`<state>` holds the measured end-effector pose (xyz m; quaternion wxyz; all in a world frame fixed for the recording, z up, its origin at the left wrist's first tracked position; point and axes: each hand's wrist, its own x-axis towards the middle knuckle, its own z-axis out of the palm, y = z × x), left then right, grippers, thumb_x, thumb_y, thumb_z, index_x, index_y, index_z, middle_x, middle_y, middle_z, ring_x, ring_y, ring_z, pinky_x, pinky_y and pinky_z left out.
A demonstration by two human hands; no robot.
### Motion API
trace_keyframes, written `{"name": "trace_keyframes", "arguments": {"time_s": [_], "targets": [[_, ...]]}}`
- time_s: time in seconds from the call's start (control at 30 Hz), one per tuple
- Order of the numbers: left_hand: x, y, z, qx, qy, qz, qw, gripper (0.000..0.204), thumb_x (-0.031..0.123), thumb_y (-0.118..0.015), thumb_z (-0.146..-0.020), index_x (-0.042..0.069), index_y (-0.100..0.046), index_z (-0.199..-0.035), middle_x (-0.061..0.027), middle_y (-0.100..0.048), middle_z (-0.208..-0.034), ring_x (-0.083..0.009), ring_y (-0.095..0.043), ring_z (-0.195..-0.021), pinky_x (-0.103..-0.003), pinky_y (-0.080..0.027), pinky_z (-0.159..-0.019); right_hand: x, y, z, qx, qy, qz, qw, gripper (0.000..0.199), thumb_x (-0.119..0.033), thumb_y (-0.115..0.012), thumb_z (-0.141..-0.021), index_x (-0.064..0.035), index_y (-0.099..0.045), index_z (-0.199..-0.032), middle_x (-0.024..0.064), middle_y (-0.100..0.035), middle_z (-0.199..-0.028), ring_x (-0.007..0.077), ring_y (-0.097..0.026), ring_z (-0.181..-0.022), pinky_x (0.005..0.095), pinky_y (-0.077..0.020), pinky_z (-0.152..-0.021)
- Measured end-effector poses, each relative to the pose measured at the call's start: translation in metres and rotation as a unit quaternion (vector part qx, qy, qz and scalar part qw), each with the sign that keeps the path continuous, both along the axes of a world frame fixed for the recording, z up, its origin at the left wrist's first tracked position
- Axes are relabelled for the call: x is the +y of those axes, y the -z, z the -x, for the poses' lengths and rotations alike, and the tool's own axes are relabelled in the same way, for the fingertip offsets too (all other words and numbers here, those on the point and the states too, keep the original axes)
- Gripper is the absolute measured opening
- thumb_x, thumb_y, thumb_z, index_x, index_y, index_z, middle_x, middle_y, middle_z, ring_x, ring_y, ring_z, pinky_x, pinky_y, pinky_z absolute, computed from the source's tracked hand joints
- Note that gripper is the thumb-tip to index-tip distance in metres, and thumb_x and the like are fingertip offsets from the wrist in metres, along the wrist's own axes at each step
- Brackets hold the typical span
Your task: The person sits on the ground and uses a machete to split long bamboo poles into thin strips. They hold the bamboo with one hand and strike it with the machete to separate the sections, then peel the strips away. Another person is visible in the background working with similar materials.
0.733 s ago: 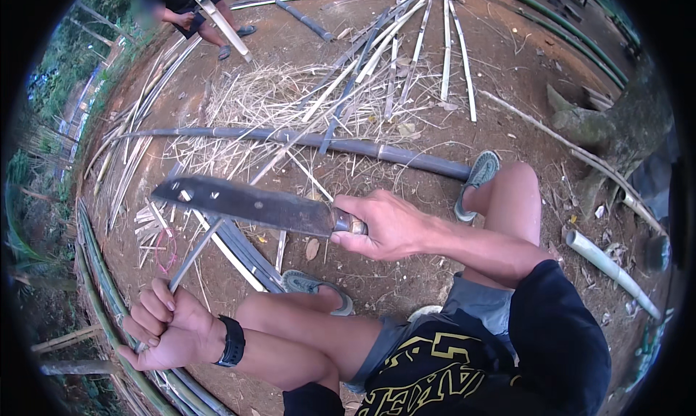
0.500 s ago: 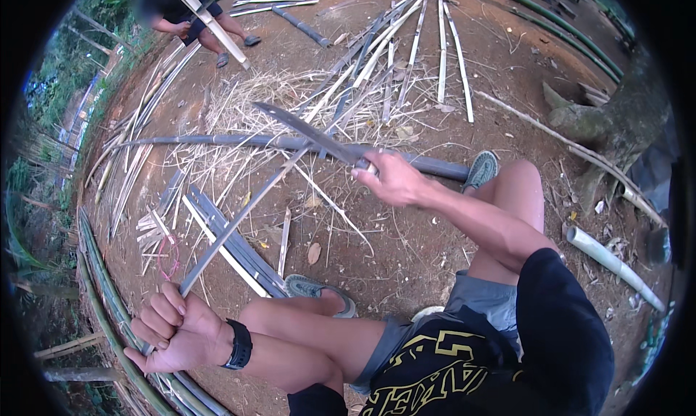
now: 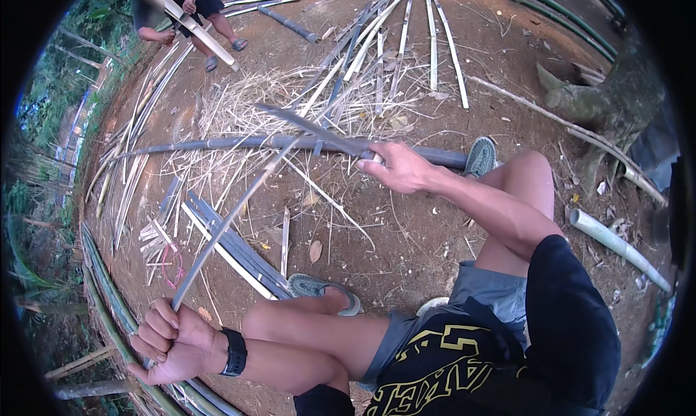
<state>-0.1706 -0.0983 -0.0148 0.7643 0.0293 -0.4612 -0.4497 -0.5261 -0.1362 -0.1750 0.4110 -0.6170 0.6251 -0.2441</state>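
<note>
My right hand (image 3: 397,168) grips the handle of a long, broad machete (image 3: 312,128), its blade pointing away to the upper left, raised over the ground. My left hand (image 3: 168,338), with a black watch on the wrist, is closed around the near end of a thin grey bamboo strip (image 3: 232,217) that slants up toward the blade. The blade's edge meets or crosses the strip's far end near the long grey bamboo pole (image 3: 239,144). I sit with knees bent, grey shoes on the dirt.
Split bamboo strips (image 3: 232,246) and dry shavings litter the dirt. More strips (image 3: 431,35) fan out at the back. Another person (image 3: 185,6) works on a bamboo piece at the top left. A tree stump (image 3: 602,104) stands right, a cut bamboo section (image 3: 616,246) beside it.
My right hand swung the machete from low on the left, near my left hand, up and away to the strip's far end. The left hand kept hold of the strip.
</note>
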Motion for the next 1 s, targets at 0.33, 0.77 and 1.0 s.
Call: {"name": "trace_keyframes", "arguments": {"time_s": [0.33,0.77,1.0], "targets": [[0.004,-0.003,-0.005,0.006,-0.016,-0.026,1.0,0.051,0.046,-0.041,-0.091,0.018,-0.024,-0.052,0.0032,-0.019,-0.048,-0.012,-0.018,-0.048,-0.03,-0.02,-0.052,-0.023,0.029,0.029,0.018,0.038,-0.068,0.997,0.048,-0.041,-0.041,-0.097,-0.0004,-0.057,-0.118,0.0029,-0.049,-0.06,0.0135,-0.048,-0.051,0.0382,-0.045,-0.047],[0.009,-0.01,0.008,0.136,-0.359,-0.164,0.909,0.052,0.045,-0.036,-0.096,0.015,-0.024,-0.055,0.0007,-0.017,-0.053,-0.0145,-0.018,-0.051,-0.03,-0.024,-0.053,0.029,0.014,-0.056,0.021,-0.12,0.214,0.969,0.035,-0.034,-0.046,-0.095,-0.0007,-0.055,-0.1,0.0043,-0.047,-0.053,0.017,-0.05,-0.045,0.0377,-0.0479,-0.044],[0.001,-0.008,0.008,0.156,-0.411,-0.192,0.878,0.055,0.049,-0.03,-0.098,0.014,-0.029,-0.057,-0.0003,-0.019,-0.052,-0.0149,-0.018,-0.051,-0.03,-0.025,-0.052,0.001,0.018,-0.034,-0.016,0.006,-0.007,1.0,0.034,-0.034,-0.047,-0.096,-0.0006,-0.054,-0.095,0.008,-0.056,-0.061,0.0196,-0.056,-0.051,0.0435,-0.0487,-0.051]]}}
